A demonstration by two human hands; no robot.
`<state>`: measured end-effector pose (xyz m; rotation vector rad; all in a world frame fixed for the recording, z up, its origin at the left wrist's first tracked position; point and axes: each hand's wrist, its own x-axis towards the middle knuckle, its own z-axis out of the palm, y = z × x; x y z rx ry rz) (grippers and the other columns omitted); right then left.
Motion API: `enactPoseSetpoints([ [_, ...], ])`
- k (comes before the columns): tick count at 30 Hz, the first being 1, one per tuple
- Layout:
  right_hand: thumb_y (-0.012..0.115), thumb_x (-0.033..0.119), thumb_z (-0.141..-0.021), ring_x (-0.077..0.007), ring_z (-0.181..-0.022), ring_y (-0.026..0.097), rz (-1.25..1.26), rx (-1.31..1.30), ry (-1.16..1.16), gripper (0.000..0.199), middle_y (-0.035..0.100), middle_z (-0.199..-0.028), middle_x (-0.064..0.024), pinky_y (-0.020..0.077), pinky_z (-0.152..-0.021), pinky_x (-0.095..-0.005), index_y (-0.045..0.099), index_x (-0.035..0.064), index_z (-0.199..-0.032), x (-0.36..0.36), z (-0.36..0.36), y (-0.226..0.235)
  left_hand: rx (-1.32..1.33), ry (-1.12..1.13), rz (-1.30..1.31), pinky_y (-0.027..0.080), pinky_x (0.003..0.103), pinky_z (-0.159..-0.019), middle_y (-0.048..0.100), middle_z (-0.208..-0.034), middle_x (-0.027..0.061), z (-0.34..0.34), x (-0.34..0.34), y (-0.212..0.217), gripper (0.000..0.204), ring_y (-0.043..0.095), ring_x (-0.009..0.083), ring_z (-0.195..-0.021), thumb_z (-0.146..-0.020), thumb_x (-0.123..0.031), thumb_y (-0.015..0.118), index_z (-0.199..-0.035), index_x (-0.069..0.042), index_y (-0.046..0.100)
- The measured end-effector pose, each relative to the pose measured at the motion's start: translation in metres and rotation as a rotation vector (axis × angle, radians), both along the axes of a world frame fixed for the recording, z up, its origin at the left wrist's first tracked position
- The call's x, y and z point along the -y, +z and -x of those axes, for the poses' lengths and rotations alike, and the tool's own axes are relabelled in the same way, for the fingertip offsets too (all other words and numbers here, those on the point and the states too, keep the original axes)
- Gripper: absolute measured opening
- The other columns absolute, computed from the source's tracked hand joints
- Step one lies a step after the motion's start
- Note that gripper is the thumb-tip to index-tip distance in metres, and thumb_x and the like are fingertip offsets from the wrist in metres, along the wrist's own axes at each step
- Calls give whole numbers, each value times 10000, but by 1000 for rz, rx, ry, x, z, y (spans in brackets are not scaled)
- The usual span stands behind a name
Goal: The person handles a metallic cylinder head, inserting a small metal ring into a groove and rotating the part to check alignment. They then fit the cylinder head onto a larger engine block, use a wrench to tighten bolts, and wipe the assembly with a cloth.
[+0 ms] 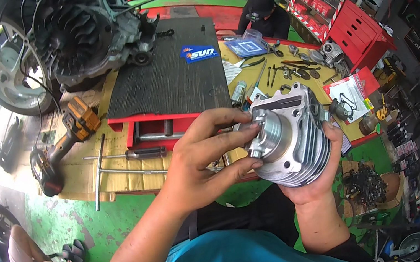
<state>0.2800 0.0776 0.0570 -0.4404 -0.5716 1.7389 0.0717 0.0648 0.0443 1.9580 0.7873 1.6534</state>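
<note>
My right hand (317,182) grips a finned metal engine cylinder (310,144) from below and from its right side, holding it tilted above the bench's front edge. A shiny piston (273,134) sticks partly out of the cylinder's bore. The fingers and thumb of my left hand (206,157) are closed on the piston's outer end from the left. How deep the piston sits in the bore is hidden.
An engine with a fan (73,40) and wheel (9,59) stands at the back left. A yellow cordless impact driver (79,120), T-handle wrench (99,173) and screwdriver (145,153) lie left. Loose parts and pliers (299,63) lie behind the cylinder. A person in black (265,14) sits beyond.
</note>
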Motion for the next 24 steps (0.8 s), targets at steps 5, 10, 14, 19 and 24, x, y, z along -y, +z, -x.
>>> enactPoseSetpoints([
  [5,484,482,-915,-342,-1187,638,-39,3,-50,684,645,-1334,-181,493,-1039,-473,541,8,-1406,-10,-4,0,-6,6,-125,563,462,-978,652,-1200,134,5,-10,-1,396,592,362,-1304,-695,-71,897,-1067,-33,766],
  [10,472,491,-907,-353,-1254,594,-194,-74,-93,721,607,-1387,-192,456,-1082,-485,517,3,-1435,-24,5,3,-136,322,-140,543,474,-974,685,-1135,110,-8,-4,17,515,640,373,-1174,-672,-124,905,-1160,-77,747],
  [14,612,461,-804,-387,-1446,420,-281,64,-59,1008,406,-1577,-218,322,-1210,-527,212,22,-1618,-41,10,14,-134,306,-214,530,521,-958,739,-1056,158,-5,-19,9,504,661,443,-1144,-674,-157,912,-1126,-21,734],
  [19,631,529,-757,-431,-1452,401,-236,-44,12,1081,363,-1586,-285,319,-1209,-556,230,-3,-1608,-70,20,15,-163,298,-154,497,551,-1057,758,-943,92,-5,-33,21,505,701,365,-1099,-633,-199,957,-1088,-76,774],
  [24,586,578,-788,-433,-1419,443,-210,-66,115,1049,370,-1582,-287,360,-1182,-550,273,-20,-1591,-105,14,9,-157,323,-167,541,522,-1006,750,-1006,101,-12,-52,36,488,708,342,-1070,-623,-171,958,-1067,-87,772],
])
